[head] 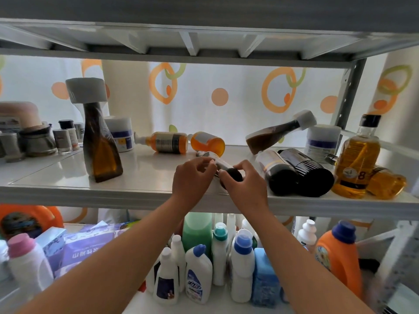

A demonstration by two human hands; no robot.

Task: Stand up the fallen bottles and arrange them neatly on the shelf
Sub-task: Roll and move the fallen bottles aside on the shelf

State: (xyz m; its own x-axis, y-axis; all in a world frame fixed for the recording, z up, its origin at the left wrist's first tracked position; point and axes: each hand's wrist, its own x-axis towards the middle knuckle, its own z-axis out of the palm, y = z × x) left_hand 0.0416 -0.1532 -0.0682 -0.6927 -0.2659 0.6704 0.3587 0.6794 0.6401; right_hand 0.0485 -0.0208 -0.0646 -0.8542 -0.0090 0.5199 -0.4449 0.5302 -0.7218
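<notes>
Hands (pixel 193 177) (pixel 243 181) grip fallen dark bottle (pixel 223 166), lying on shelf (pixel 147 175).

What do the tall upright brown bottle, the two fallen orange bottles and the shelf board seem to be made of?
Tall brown bottle: probably clear glass or hard plastic; light shines through the amber liquid, and a white foam-like sleeve covers its top.
Orange bottles: likely translucent plastic; they glow evenly, and one has a white pump.
Shelf board: glossy white, laminate or painted metal; it mirrors the bottles.
</notes>
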